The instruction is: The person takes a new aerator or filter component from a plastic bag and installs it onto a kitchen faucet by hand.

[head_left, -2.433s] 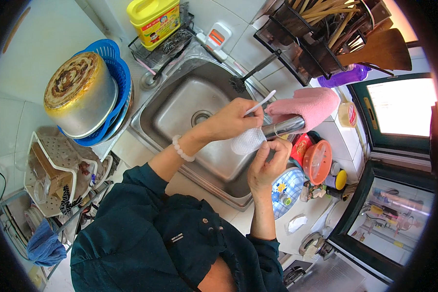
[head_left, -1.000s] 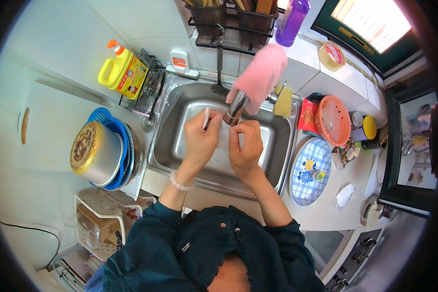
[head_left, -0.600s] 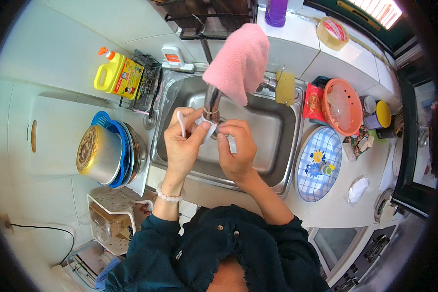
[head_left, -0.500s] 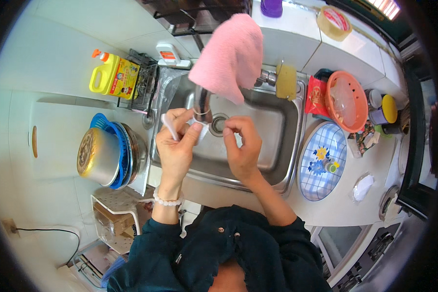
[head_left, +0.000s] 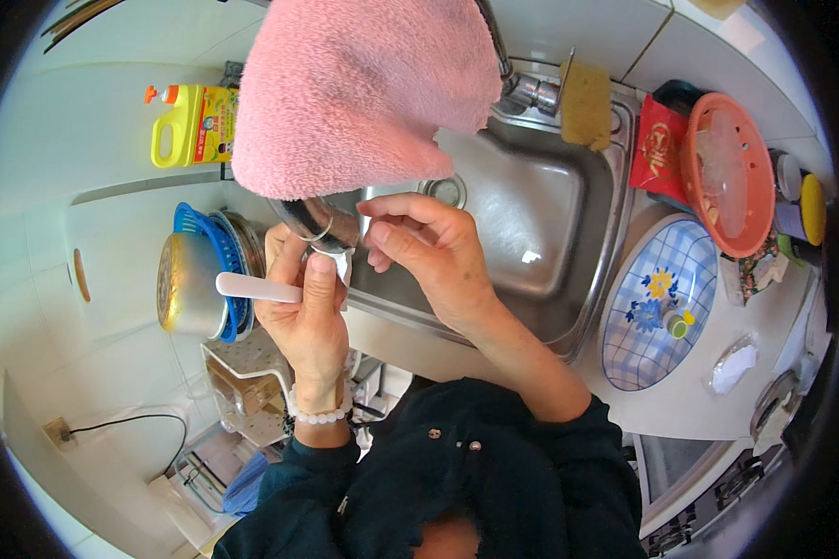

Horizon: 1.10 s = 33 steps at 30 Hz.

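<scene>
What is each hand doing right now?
Left hand: closed on a white handle, thumb at the faucet spout.
Right hand: fingers curled at the spout; any grip cannot be told.

L hand raised, palm toward the body, thumb straight up w/ its tip pressing forward, other fingers curled shut; wrist straight, bead bracelet on it, dark sleeve below. R hand just beside it, back up, fingers bent & loosely cupped, fingertips pointing toward L thumb. R forearm bare, sleeve pushed to elbow.
</scene>
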Tool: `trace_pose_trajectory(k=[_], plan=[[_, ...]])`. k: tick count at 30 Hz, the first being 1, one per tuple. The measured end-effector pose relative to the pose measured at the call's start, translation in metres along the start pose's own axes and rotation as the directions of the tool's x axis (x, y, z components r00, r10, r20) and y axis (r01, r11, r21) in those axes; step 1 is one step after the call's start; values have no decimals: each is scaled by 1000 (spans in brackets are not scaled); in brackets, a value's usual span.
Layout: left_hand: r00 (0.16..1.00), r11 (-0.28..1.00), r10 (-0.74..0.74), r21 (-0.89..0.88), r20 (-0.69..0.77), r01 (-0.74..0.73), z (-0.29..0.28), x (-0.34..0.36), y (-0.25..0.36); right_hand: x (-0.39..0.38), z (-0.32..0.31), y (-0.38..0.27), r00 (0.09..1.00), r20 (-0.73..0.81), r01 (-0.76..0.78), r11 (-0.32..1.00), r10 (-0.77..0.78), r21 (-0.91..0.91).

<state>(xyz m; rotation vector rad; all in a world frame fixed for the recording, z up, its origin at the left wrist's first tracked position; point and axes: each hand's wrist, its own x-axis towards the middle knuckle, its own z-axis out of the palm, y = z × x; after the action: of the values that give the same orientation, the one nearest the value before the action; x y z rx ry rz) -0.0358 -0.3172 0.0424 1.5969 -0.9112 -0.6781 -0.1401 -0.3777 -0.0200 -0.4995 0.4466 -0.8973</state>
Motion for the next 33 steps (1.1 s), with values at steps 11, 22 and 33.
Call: trace_pose_trajectory(k=[11, 22, 33], plan=[[1000, 999, 11, -52, -20, -12, 9, -5, -7, 8, 1, 6, 972, 167, -211, 922, 163, 326], [1000, 1000, 8, 2, -25, -8, 8, -9, -8, -2, 4, 2, 980, 163, -150, 963, 115, 224], [998, 998, 54, -38, -33, -55, 15, -14, -9, -10, 15, 3, 994, 48, -100, 982, 93, 163]])
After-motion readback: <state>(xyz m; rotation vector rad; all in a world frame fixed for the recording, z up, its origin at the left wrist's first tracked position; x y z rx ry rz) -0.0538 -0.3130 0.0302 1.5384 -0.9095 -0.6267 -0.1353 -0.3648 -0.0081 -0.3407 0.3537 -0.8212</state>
